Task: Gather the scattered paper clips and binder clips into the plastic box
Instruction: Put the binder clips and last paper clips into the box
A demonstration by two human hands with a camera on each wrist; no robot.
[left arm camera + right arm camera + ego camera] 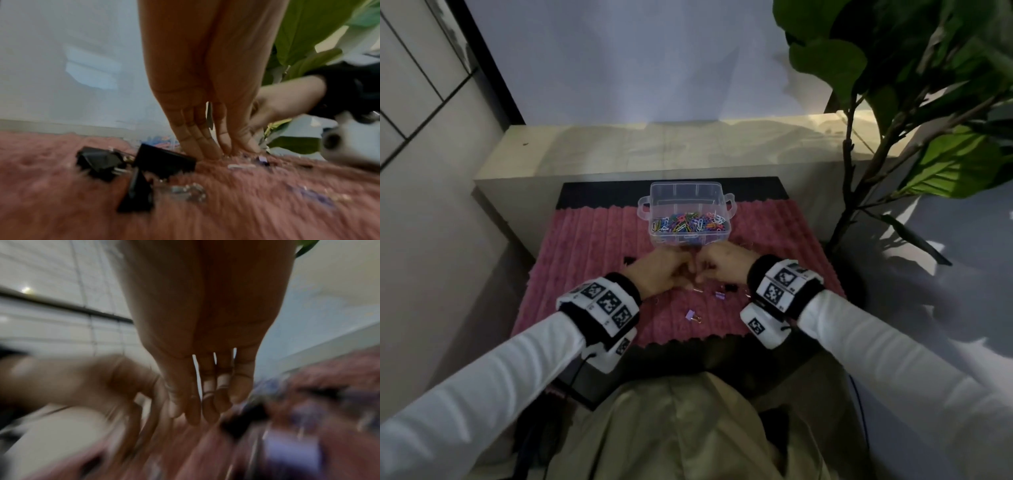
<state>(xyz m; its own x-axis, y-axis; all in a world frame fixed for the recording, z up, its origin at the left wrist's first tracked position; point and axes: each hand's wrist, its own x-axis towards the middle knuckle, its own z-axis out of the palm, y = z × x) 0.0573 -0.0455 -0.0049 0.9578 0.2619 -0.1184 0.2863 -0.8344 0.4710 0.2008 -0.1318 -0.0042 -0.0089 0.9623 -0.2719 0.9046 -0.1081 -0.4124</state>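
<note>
Head view gives us the pink shaggy mat point(592, 246) first, spread in front of a pale ledge point(688, 147), with a leafy plant point(914, 102) on our right. At the mat's far edge stands the clear plastic box point(686, 214), lid off, its floor covered with coloured paper clips point(688, 222). Just on our side of it, our left hand point(657, 274) and right hand point(722, 265) meet fingertip to fingertip on the mat. From the left wrist, the left fingers point(197, 146) are straight and pressed down into the pile; from the right wrist the right fingers point(207, 402) hang nearly straight — the blur keeps us from telling whether either hand holds anything. Black binder clips point(131, 164) lie touching the left fingers. Two purple binder clips point(693, 315) lie nearer us — loose, between our wrists.
</note>
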